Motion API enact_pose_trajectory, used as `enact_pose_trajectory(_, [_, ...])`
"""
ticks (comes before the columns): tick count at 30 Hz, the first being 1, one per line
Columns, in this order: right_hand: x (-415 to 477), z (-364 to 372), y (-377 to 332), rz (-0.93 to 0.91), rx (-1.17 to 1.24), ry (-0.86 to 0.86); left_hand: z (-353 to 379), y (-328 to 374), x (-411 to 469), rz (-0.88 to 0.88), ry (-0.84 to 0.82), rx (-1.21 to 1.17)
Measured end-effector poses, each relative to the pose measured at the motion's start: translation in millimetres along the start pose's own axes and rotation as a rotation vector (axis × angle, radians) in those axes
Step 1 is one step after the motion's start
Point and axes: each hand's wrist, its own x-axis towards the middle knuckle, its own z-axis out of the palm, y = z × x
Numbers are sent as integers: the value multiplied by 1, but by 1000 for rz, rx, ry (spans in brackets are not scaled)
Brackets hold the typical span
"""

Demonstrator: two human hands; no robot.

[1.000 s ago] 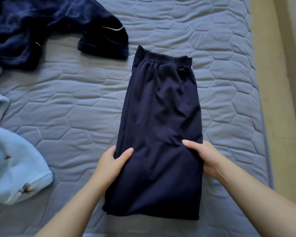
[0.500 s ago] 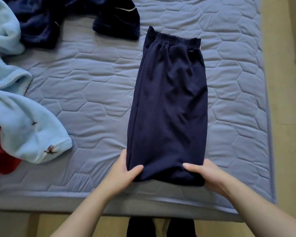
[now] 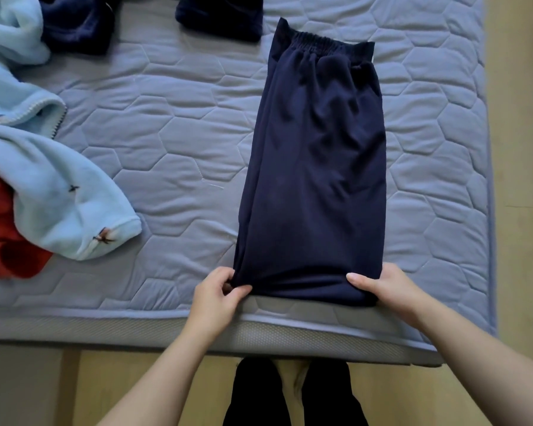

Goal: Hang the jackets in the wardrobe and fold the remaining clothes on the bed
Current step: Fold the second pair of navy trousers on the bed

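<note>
1. Both hands hold the near end of the navy trousers. The left hand pinches the near left corner between its thumb and curled fingers.
2. The right hand grips the near right corner. Its thumb lies flat on top of the fabric; its fingers are hidden under the fold.
3. The navy trousers lie flat on the bed, right of centre, folded lengthwise into one long, narrow strip. The elastic waistband is at the far end. The near end sits just inside the near edge of the mattress.
4. The bed has a grey-blue quilted cover with hexagon stitching. Its near edge runs across the view directly beneath both hands.
5. A light blue fleece lies spread over the left part of the bed, well apart from the trousers. A red garment lies partly under it at the left border.
6. A dark navy garment lies crumpled at the far edge, just beside the waistband's left corner.
7. Wooden floor shows to the right of the bed and below it. The person's legs, in dark clothing, stand close to the near side of the bed.
</note>
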Motion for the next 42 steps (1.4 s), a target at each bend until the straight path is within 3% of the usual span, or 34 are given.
enact_pose_trajectory(4, [0, 0, 7, 36, -1, -42, -17, -3, 9, -118, -243, -82])
enact_pose_trajectory(8, [-5, -7, 14, 80, 124, -81, -29, -6, 4, -98, -321, -72])
enact_pose_trajectory(10, [-4, -3, 14, 70, 109, -49, -27, -4, 4, -97, -237, -89])
enact_pose_trajectory(14, [6, 2, 15, 90, 66, -1, -19, 1, 14, -110, 90, -100])
enact_pose_trajectory(17, [11, 0, 11, 109, 1, 21, -15, 15, 25, -25, 147, -16])
enact_pose_trajectory(22, [13, 10, 2, -147, -211, 381, -9, 27, 35, -136, -168, 22])
enact_pose_trajectory(25, [12, 21, 6, -173, -130, 468, -5, 22, 34, -168, -224, 5])
enact_pose_trajectory(29, [9, 20, 12, -46, -7, 398, -1, 24, 27, -163, -135, 36])
enact_pose_trajectory(35, [-15, 19, 16, 13, 24, 347, -5, 29, 6, -272, -162, -103])
enact_pose_trajectory(42, [-81, 24, 42, 157, 37, 246, -12, 31, -60, -374, -202, 45])
